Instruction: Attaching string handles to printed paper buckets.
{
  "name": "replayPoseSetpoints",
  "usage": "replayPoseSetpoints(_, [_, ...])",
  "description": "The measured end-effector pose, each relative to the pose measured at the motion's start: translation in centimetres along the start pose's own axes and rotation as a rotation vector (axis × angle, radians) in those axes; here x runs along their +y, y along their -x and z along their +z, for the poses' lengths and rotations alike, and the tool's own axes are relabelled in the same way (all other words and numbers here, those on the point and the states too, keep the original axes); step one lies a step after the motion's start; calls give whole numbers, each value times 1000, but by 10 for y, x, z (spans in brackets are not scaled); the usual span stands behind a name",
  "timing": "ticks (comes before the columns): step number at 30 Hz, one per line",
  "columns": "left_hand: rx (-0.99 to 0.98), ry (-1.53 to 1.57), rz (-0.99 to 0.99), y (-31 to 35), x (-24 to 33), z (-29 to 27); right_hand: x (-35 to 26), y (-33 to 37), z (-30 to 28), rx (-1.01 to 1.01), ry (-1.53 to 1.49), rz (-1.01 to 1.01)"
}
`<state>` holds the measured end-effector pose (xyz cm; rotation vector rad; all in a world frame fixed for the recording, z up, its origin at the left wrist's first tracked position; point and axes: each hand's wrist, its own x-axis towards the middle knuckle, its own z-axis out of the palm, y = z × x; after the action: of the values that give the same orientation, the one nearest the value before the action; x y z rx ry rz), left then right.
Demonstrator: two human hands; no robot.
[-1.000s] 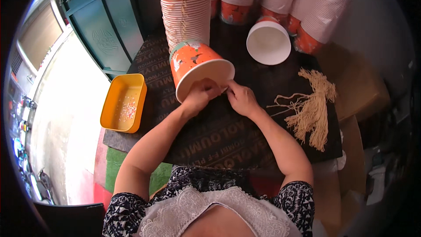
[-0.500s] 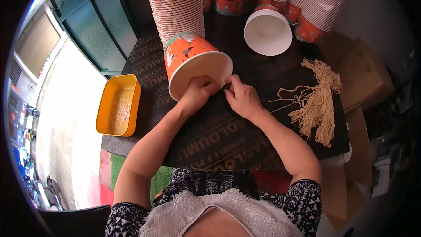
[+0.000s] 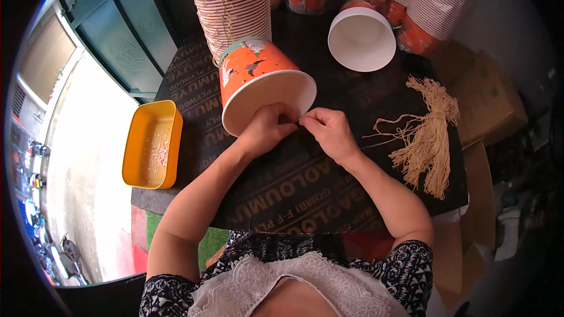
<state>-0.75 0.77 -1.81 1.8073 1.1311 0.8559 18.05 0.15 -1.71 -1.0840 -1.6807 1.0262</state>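
In the middle of the dark, printed-board worktop (image 3: 358, 100), a large orange paper bucket with a white rim and small animal pictures (image 3: 249, 66) lies tilted, its open mouth toward the person, close by a tall stack of nested orange-and-white paper buckets (image 3: 234, 17). The left hand (image 3: 267, 130) reaches over the near side of the rim, fingers bent and partly hidden inside the mouth; whether they grip the wall or something small, I cannot tell. The right hand (image 3: 330, 130) is drawn to a narrow pinch, thumb and forefinger together at the rim's right side, just beside the left fingertips; what may lie between them is too small to make out.

The handling of this bucket looks under way rather than finished: no cord shows on its visible outer wall. Strands of tan cord (image 3: 224, 3) run down the side of the tall stack, which suggests those pieces have been fitted. A thick bundle of loose tan cotton cord (image 3: 435, 141), well right of the hands, has many strands left. No cord can be made out on a separate white-mouthed bucket (image 3: 361, 41) lying behind, or on the plastic-wrapped stacks of buckets (image 3: 443, 0) at the back, so they appear undone. A yellow rectangular plastic tub (image 3: 134, 141) with small pale bits inside stands at the left edge.
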Motion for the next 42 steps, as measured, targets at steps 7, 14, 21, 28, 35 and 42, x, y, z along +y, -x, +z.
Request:
replayPoseSetpoints(7, [141, -95, 38, -1, 3, 5, -18, 3, 1, 34, -66, -125])
replayPoseSetpoints(14, [43, 107, -124, 0, 12, -7, -13, 6, -8, 79, 568, -555])
replayPoseSetpoints(21, [-14, 200, -166, 0, 10, -11, -3, 5, 4, 91, 602, -468])
replayPoseSetpoints(28, [-56, 240, -111, 2, 11, -12, -2, 3, 6, 61, 523, -411])
replayPoseSetpoints(35, [-99, 243, -124, 1, 13, -10, 1, 1, 5, 1, 377, -276])
replayPoseSetpoints(42, [-31, 294, -168, 2, 21, -7, -1, 6, 5, 22, 286, -249])
